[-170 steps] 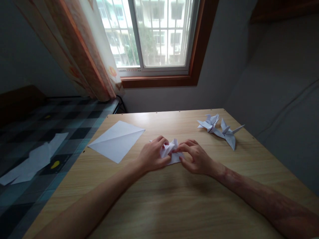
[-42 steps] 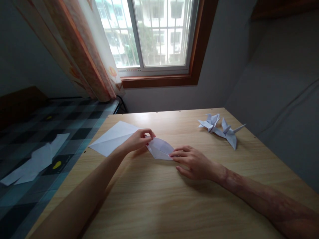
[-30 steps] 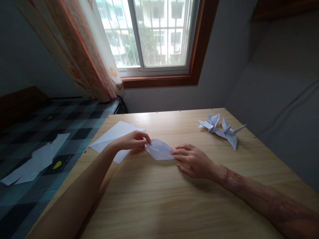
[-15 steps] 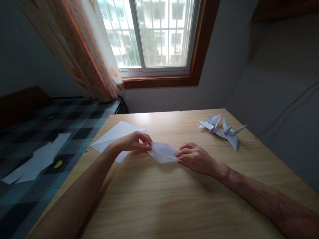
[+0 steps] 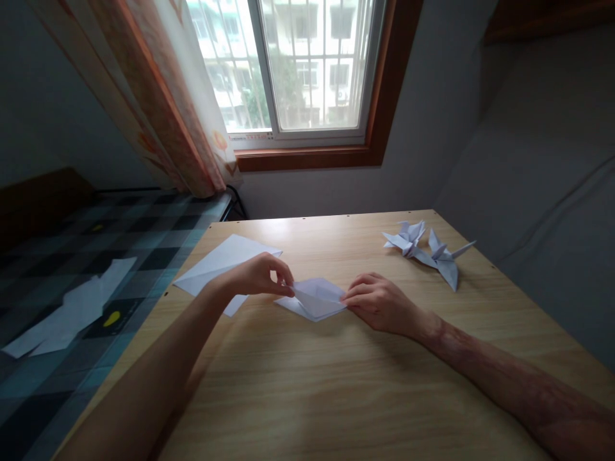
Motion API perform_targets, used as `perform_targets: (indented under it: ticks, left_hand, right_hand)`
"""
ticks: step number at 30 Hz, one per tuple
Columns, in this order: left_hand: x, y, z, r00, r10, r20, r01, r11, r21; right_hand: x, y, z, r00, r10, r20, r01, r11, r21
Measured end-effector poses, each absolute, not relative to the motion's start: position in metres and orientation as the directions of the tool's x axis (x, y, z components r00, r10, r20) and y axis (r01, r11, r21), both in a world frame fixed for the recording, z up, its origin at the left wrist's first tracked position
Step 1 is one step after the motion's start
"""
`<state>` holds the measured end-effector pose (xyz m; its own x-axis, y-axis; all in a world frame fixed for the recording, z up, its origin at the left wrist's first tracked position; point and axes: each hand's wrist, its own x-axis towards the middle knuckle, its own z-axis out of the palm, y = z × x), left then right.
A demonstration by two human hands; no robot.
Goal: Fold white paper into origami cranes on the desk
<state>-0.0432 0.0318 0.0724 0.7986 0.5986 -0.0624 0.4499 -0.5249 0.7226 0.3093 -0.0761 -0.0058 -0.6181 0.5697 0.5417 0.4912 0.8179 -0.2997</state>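
Observation:
A partly folded piece of white paper (image 5: 317, 301) lies on the wooden table (image 5: 307, 384), between my two hands. My left hand (image 5: 264, 275) pinches a raised flap at its left side, thumb against fingers. At the right corner, the closed fingers of my right hand (image 5: 377, 301) grip the paper's edge. The flap stands up from the lower layers, which rest on the table. Partly behind my left hand and wrist lies a larger creased sheet of white paper (image 5: 230, 253).
Two folded white paper cranes (image 5: 439, 256) sit at the table's back right. On the left, a checked bed (image 5: 168, 224) holds white paper pieces (image 5: 81, 307). Beyond the table are a window (image 5: 317, 70) and a patterned curtain (image 5: 163, 96).
The flap in my left hand has lifted and tilted, showing a separate layer beneath it at the left. My right hand stays at the right corner, almost unmoved.

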Motion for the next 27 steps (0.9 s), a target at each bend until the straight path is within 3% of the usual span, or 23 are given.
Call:
perform_targets:
  ticks: [4,11,18,21,24,27]
  left_hand:
    - [-0.043,0.032,0.073,0.797,0.598,-0.084,0.511,-0.594,0.621]
    - [-0.038,0.030,0.072,0.857,0.505,0.103,0.332,-0.694,0.639]
    - [-0.022,0.013,0.082,0.860,0.507,0.061,0.389,-0.728,0.564]
    - [-0.011,0.007,0.077,0.793,0.608,0.042,0.504,-0.693,0.515]
    - [-0.004,0.005,0.068,0.642,0.758,-0.115,0.715,-0.538,0.446]
    - [-0.003,0.005,0.065,0.546,0.815,-0.197,0.793,-0.425,0.436]
  right_hand:
    - [0.314,-0.073,-0.005,-0.616,0.576,0.538,0.510,0.812,-0.285]
    - [0.312,-0.070,-0.005,-0.553,0.607,0.571,0.480,0.792,-0.377]
    - [0.313,-0.067,-0.008,-0.539,0.597,0.594,0.480,0.797,-0.366]
    - [0.313,-0.066,-0.010,-0.543,0.602,0.585,0.474,0.795,-0.378]
    - [0.311,-0.067,-0.010,-0.539,0.608,0.583,0.477,0.791,-0.384]
    - [0.309,-0.068,-0.009,-0.541,0.607,0.582,0.463,0.793,-0.397]
